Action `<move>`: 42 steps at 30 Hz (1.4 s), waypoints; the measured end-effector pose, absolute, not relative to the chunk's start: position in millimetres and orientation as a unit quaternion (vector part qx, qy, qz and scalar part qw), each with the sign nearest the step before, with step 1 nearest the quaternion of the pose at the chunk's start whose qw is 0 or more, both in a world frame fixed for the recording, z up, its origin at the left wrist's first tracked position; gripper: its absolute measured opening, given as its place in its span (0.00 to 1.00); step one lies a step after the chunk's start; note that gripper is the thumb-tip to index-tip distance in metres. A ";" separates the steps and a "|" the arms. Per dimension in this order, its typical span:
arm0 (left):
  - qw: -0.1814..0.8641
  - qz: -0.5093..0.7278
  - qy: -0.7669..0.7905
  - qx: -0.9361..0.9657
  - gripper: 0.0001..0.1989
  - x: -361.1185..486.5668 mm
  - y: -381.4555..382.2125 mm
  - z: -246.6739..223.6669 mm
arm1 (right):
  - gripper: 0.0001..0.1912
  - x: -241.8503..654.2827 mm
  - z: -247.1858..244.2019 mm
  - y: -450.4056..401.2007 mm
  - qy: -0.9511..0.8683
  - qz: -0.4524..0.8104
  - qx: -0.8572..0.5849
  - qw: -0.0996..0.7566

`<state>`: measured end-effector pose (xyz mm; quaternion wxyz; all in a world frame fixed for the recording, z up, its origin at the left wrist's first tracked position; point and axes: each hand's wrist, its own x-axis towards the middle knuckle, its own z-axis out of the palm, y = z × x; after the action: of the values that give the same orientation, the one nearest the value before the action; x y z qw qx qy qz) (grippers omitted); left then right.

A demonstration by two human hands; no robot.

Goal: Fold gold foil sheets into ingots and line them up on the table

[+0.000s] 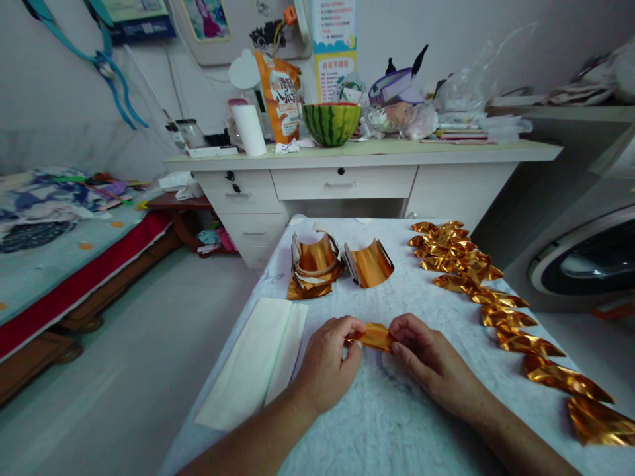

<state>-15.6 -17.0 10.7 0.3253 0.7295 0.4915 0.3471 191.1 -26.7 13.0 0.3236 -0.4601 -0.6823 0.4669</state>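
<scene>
Between my two hands, low over the cloth-covered table [397, 410], is a narrow folded piece of gold foil paper [376, 336]. My left hand [331, 357] pinches its left end between thumb and fingers. At the right end, my right hand [427, 354] grips it the same way. Beyond them lie a curled stack of gold foil sheets [317, 258] and a smaller curved stack [371, 263]. A long row of folded gold foil ingots [510, 317] runs down the table's right side, overlapping at the far end.
A folded pale cloth or paper [248, 363] lies left of my left hand. Behind the table stands a white desk [342, 182] bearing a watermelon-patterned bowl [331, 124], an orange pouch [280, 99] and plastic bags. A bed [99, 244] is at left, a washing machine [590, 251] at right.
</scene>
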 end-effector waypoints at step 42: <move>0.210 0.252 0.498 0.803 0.15 -13.1 -20.7 9.5 | 0.05 188.2 16.2 -27.1 -0.762 0.283 -0.531 0.240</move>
<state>-13.1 -20.7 9.5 0.2099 0.8030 0.4977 0.2516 188.2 -27.1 16.2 0.2403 -0.5306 -0.7621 0.2827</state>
